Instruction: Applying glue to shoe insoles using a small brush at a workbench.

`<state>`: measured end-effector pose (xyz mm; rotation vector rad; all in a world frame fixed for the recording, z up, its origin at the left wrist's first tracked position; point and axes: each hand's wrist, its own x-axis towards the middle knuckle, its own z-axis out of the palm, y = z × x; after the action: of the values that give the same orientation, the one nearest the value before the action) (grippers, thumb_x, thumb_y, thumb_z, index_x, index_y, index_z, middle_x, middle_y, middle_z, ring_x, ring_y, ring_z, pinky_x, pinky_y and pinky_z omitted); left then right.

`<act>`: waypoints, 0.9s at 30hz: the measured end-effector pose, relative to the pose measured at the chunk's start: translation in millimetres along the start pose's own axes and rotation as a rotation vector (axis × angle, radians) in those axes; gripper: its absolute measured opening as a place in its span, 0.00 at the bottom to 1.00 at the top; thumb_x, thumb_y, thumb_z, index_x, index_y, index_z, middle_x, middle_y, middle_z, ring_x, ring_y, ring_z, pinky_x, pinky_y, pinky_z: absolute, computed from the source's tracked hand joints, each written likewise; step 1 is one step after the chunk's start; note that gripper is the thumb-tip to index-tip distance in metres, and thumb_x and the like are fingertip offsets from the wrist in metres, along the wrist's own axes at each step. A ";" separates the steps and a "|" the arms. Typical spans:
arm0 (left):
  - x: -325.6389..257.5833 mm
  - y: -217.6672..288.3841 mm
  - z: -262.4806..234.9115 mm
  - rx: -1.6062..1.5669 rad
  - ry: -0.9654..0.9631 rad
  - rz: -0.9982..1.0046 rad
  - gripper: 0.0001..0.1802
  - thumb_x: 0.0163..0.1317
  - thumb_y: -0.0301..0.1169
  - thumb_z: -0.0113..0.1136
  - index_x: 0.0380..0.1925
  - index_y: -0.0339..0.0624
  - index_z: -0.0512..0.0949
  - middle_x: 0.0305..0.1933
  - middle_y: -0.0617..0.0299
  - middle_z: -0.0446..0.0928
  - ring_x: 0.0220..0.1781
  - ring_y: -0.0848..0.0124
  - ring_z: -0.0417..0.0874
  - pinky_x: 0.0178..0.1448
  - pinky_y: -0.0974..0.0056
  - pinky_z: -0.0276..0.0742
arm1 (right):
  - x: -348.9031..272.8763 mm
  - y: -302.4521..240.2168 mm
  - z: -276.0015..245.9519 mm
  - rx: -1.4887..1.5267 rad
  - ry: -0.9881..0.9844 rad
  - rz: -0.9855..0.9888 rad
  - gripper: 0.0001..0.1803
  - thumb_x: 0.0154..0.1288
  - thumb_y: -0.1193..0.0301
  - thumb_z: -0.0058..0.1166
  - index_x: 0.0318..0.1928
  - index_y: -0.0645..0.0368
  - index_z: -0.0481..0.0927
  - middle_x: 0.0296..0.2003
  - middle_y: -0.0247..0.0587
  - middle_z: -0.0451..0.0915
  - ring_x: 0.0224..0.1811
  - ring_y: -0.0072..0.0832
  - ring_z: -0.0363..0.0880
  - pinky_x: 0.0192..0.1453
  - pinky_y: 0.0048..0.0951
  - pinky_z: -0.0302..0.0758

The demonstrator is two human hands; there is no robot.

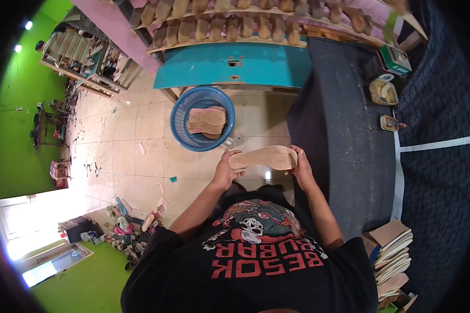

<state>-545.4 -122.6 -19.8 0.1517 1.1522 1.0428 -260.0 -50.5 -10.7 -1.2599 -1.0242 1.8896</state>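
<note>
I hold a tan shoe sole (pixel 263 157) flat in front of my chest with both hands. My left hand (pixel 225 169) grips its left end, thumb on top. My right hand (pixel 301 168) cups its right end. Just beyond the sole, on the tiled floor, stands a round blue basket (pixel 180 121) with several more tan soles (pixel 208 121) stacked inside.
A dark grey mat (pixel 344 135) covers the worktop at my right, with small tins (pixel 384 92) near its far edge. A teal bench (pixel 230 65) and racks of wooden shoe lasts (pixel 235 23) stand ahead. A stack of sole sheets (pixel 394 253) lies at lower right; shoes lie scattered (pixel 125 227) at lower left.
</note>
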 end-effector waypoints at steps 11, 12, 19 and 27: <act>28.9 94.5 -135.0 0.078 0.196 0.055 0.27 0.77 0.57 0.34 0.53 0.52 0.75 0.49 0.62 0.80 0.48 0.68 0.82 0.53 0.57 0.77 | 31.2 58.6 140.2 -0.172 -0.020 0.117 0.31 0.81 0.44 0.32 0.68 0.52 0.65 0.42 0.36 0.76 0.32 0.23 0.75 0.33 0.25 0.75; 33.8 104.3 -140.2 0.136 0.202 0.097 0.26 0.77 0.56 0.34 0.52 0.52 0.76 0.47 0.63 0.80 0.48 0.68 0.82 0.53 0.58 0.77 | 36.3 59.3 143.6 -0.181 -0.032 0.129 0.31 0.81 0.44 0.32 0.68 0.52 0.65 0.42 0.36 0.76 0.32 0.23 0.75 0.33 0.25 0.75; 45.4 99.5 -99.4 0.389 0.393 0.259 0.30 0.76 0.57 0.37 0.53 0.45 0.77 0.42 0.59 0.80 0.38 0.71 0.80 0.41 0.64 0.76 | 108.7 49.0 128.9 -0.338 -0.148 0.122 0.31 0.80 0.43 0.32 0.67 0.53 0.60 0.35 0.39 0.73 0.26 0.22 0.73 0.25 0.25 0.71; 29.2 -13.2 -125.7 0.426 0.535 -0.108 0.43 0.73 0.68 0.29 0.54 0.37 0.74 0.24 0.60 0.71 0.19 0.72 0.69 0.24 0.64 0.66 | 175.0 93.0 80.5 -0.662 -0.439 0.277 0.31 0.79 0.44 0.39 0.56 0.62 0.69 0.41 0.41 0.72 0.37 0.27 0.77 0.34 0.28 0.76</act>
<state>-637.8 -157.4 -103.9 0.1463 1.8440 0.7455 -402.4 28.9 -149.2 -1.4186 -1.9060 2.1826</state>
